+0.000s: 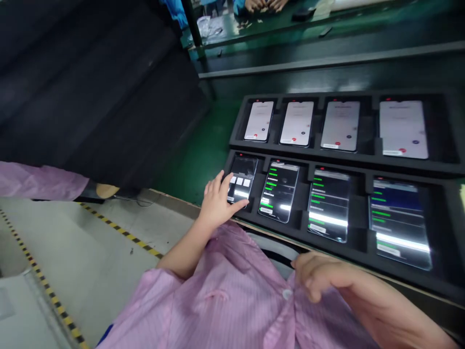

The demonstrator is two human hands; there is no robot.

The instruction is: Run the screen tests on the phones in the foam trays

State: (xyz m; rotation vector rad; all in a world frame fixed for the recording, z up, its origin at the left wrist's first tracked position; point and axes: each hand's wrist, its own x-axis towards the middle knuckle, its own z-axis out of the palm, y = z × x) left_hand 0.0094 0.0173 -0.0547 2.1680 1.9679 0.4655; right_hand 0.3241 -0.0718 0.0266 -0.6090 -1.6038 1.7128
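Observation:
My left hand (219, 201) is spread over the near-left smartphone (247, 169). Its fingers lie at the phone's left edge and the thumb reaches across the lower end; whether they press on the glass I cannot tell. That screen is dark with a few white squares. Beside it in the near black foam tray (254, 194), more phones (279, 191) show green text lines on dark screens. Phones in the far foam tray (276, 145) have pale screens with a red dot. My right hand (321, 274) hovers before my shirt, off the bench edge, fingers loosely bent, nothing visible in it.
A large black panel or curtain (90, 87) blocks the left side. Behind the trays runs a dark strip with a metal rail (327, 62). A co-worker's hands (267, 5) are at the far green bench. Another person's pink sleeve (39, 180) shows at left.

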